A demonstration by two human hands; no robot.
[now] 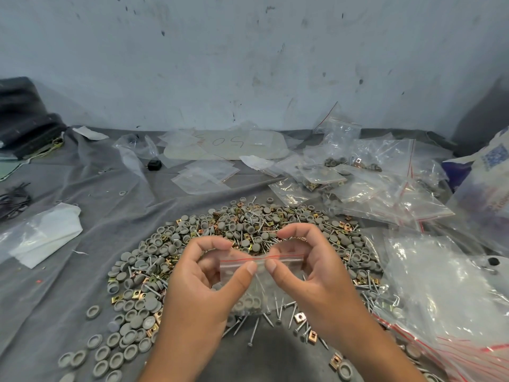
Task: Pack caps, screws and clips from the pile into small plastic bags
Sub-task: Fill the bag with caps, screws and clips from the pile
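A small clear plastic bag [257, 288] with a red zip strip hangs over the pile, with several grey caps and screws inside it. My left hand [203, 285] pinches the strip's left part between thumb and fingers. My right hand [308, 277] pinches the strip's right part, and the two thumbs nearly touch at the middle. Beneath them spreads the pile [225, 244] of grey round caps, brass-coloured square clips and silver screws on the grey cloth [82, 285].
Filled and empty zip bags [371, 183] lie at the back right, and a stack of large clear bags [446, 299] sits at the right. A white folded bag [44, 238] lies left. Flat small bags [206, 175] and a black bundle [24, 119] are farther back.
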